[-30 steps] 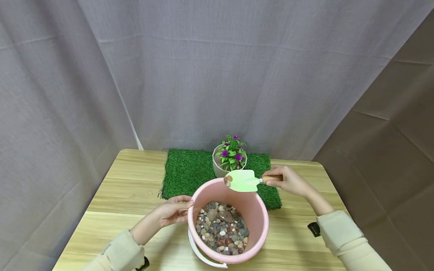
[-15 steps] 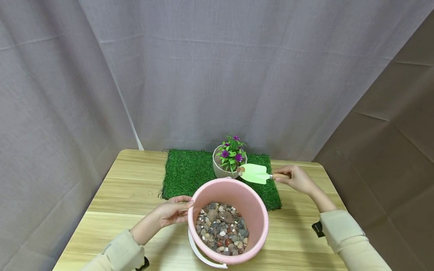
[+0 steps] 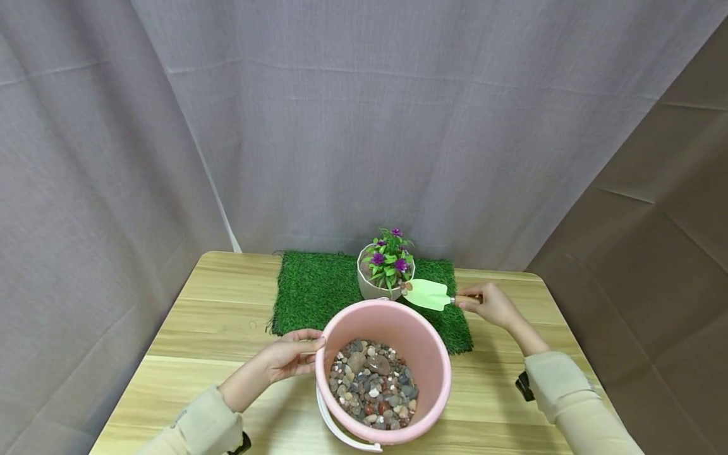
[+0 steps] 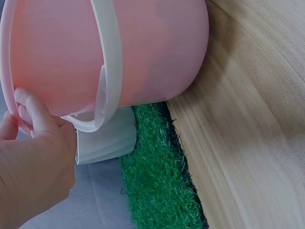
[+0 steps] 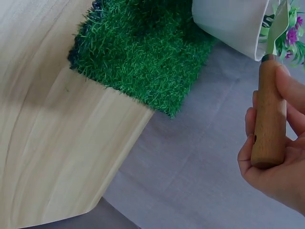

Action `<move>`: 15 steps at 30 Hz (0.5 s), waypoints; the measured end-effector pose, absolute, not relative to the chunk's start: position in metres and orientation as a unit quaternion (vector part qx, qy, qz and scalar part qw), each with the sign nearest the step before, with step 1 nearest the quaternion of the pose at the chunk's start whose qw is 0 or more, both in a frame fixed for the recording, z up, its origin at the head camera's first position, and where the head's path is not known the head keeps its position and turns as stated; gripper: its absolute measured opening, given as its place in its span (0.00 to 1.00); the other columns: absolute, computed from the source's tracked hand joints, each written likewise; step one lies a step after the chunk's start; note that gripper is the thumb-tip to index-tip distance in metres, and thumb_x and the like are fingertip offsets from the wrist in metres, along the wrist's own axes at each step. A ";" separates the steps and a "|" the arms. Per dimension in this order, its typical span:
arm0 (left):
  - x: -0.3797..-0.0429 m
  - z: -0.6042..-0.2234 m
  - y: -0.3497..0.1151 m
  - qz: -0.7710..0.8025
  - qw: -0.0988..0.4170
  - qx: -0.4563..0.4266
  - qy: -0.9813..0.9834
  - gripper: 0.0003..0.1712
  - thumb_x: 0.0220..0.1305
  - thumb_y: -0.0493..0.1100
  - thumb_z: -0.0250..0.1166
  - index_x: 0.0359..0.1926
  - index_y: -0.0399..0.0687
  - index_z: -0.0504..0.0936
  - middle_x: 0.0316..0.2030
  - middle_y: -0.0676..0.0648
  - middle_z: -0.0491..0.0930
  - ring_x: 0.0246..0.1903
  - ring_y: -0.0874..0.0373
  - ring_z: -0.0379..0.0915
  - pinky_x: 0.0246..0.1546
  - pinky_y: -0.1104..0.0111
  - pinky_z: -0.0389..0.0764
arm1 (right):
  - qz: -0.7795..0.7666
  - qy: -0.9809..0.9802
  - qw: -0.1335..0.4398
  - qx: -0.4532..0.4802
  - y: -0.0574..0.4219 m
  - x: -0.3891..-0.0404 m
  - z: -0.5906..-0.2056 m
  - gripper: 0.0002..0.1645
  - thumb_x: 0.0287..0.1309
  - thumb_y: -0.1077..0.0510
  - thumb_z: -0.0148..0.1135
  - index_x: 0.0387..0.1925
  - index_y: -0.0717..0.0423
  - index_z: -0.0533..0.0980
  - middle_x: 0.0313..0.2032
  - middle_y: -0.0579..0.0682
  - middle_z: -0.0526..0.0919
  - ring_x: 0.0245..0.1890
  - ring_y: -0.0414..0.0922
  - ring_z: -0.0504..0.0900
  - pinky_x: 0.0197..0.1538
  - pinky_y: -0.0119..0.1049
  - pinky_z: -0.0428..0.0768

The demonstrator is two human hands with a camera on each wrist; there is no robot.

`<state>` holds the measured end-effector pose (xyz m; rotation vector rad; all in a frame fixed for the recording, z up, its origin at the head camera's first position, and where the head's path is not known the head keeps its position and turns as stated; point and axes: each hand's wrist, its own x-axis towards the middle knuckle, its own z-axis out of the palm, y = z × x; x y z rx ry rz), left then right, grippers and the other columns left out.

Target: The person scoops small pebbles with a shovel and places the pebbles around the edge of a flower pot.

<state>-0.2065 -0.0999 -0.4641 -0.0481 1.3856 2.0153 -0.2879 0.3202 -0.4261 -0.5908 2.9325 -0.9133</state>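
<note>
My right hand [image 3: 493,306] grips the wooden handle [image 5: 269,114] of a light green trowel [image 3: 428,294]. A few brownish pebbles [image 3: 406,287] lie at the blade's tip, right at the rim of a white flower pot [image 3: 375,289]. Green leaves and purple flowers [image 3: 391,259] rise from that pot. With thumb and fingers, my left hand [image 3: 291,355] pinches the left rim of a pink bucket [image 3: 435,354]. Many pebbles [image 3: 372,385], grey, white and reddish, cover the bucket's bottom. Its white handle [image 4: 112,57] hangs down on the near left side.
Under the pot lies a green artificial grass mat [image 3: 318,284], partly hidden behind the bucket. Everything stands on a light wooden table [image 3: 227,316]. Grey curtain [image 3: 364,126] closes off the back and left, and a brown cloth [image 3: 654,253] hangs at the right.
My right hand has carried the trowel from above the bucket's far rim to the right and back, to the pot's rim, then slightly left. My left hand stays on the bucket.
</note>
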 end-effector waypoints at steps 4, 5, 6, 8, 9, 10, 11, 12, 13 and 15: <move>-0.206 -0.464 -0.101 0.777 0.342 -0.017 0.528 0.15 0.60 0.40 0.64 0.46 0.44 0.72 0.31 0.51 0.83 0.32 0.64 0.81 0.40 0.74 0.86 | -0.288 0.939 0.005 -0.187 0.314 -0.289 -0.426 0.16 0.54 0.63 0.65 0.41 0.73 0.79 0.38 0.68 0.83 0.23 0.36 0.75 0.24 0.25 0.77; -0.206 -0.465 -0.101 0.777 0.342 -0.016 0.528 0.15 0.60 0.40 0.64 0.47 0.44 0.71 0.31 0.51 0.83 0.33 0.64 0.81 0.40 0.74 0.86 | -0.285 0.941 0.007 -0.182 0.313 -0.289 -0.426 0.16 0.54 0.62 0.64 0.42 0.72 0.79 0.38 0.67 0.84 0.23 0.37 0.76 0.25 0.25 0.78; -0.206 -0.465 -0.101 0.777 0.342 -0.015 0.528 0.15 0.61 0.39 0.64 0.47 0.43 0.71 0.31 0.51 0.83 0.33 0.64 0.81 0.40 0.74 0.86 | -0.281 0.944 0.010 -0.174 0.312 -0.290 -0.426 0.16 0.55 0.62 0.64 0.42 0.71 0.79 0.38 0.67 0.84 0.24 0.39 0.77 0.26 0.26 0.78; -0.206 -0.465 -0.100 0.776 0.341 -0.015 0.530 0.15 0.61 0.39 0.63 0.47 0.43 0.71 0.31 0.51 0.83 0.33 0.64 0.81 0.40 0.74 0.86 | -0.271 0.949 0.013 -0.161 0.308 -0.291 -0.425 0.16 0.55 0.61 0.64 0.42 0.71 0.79 0.38 0.66 0.84 0.25 0.41 0.78 0.27 0.28 0.80; -0.206 -0.465 -0.100 0.776 0.340 -0.014 0.531 0.15 0.61 0.39 0.63 0.47 0.44 0.72 0.31 0.51 0.83 0.33 0.64 0.81 0.40 0.74 0.86 | -0.267 0.951 0.016 -0.153 0.306 -0.292 -0.424 0.15 0.56 0.61 0.63 0.42 0.70 0.79 0.38 0.65 0.84 0.25 0.42 0.79 0.27 0.30 0.80; -0.206 -0.465 -0.100 0.775 0.339 -0.013 0.533 0.14 0.61 0.39 0.63 0.47 0.44 0.72 0.31 0.51 0.83 0.33 0.64 0.81 0.40 0.74 0.86 | -0.262 0.954 0.017 -0.148 0.304 -0.293 -0.423 0.15 0.57 0.60 0.63 0.42 0.69 0.80 0.37 0.64 0.85 0.25 0.43 0.79 0.28 0.32 0.81; -0.206 -0.465 -0.100 0.775 0.338 -0.013 0.534 0.14 0.61 0.39 0.63 0.47 0.44 0.72 0.31 0.51 0.83 0.33 0.64 0.81 0.40 0.75 0.86 | -0.257 0.956 0.017 -0.143 0.302 -0.295 -0.421 0.14 0.57 0.59 0.63 0.40 0.67 0.81 0.35 0.62 0.85 0.26 0.43 0.80 0.29 0.34 0.82; -0.206 -0.465 -0.100 0.774 0.337 -0.013 0.536 0.14 0.61 0.39 0.63 0.47 0.44 0.72 0.31 0.51 0.84 0.33 0.64 0.81 0.40 0.75 0.86 | -0.250 0.958 0.015 -0.140 0.300 -0.296 -0.419 0.13 0.57 0.59 0.62 0.39 0.66 0.82 0.32 0.60 0.86 0.25 0.43 0.79 0.28 0.35 0.81; -0.206 -0.465 -0.100 0.773 0.336 -0.014 0.537 0.14 0.61 0.40 0.63 0.47 0.44 0.72 0.31 0.51 0.84 0.33 0.64 0.81 0.40 0.75 0.86 | -0.240 0.961 0.011 -0.140 0.297 -0.297 -0.417 0.12 0.58 0.58 0.62 0.37 0.65 0.82 0.29 0.57 0.86 0.24 0.42 0.77 0.28 0.34 0.79; -0.206 -0.465 -0.101 0.772 0.336 -0.014 0.539 0.15 0.61 0.40 0.64 0.47 0.44 0.72 0.31 0.51 0.84 0.33 0.64 0.81 0.39 0.75 0.86 | -0.222 0.965 0.008 -0.139 0.292 -0.300 -0.413 0.10 0.58 0.57 0.62 0.31 0.61 0.83 0.19 0.50 0.81 0.20 0.40 0.72 0.23 0.32 0.73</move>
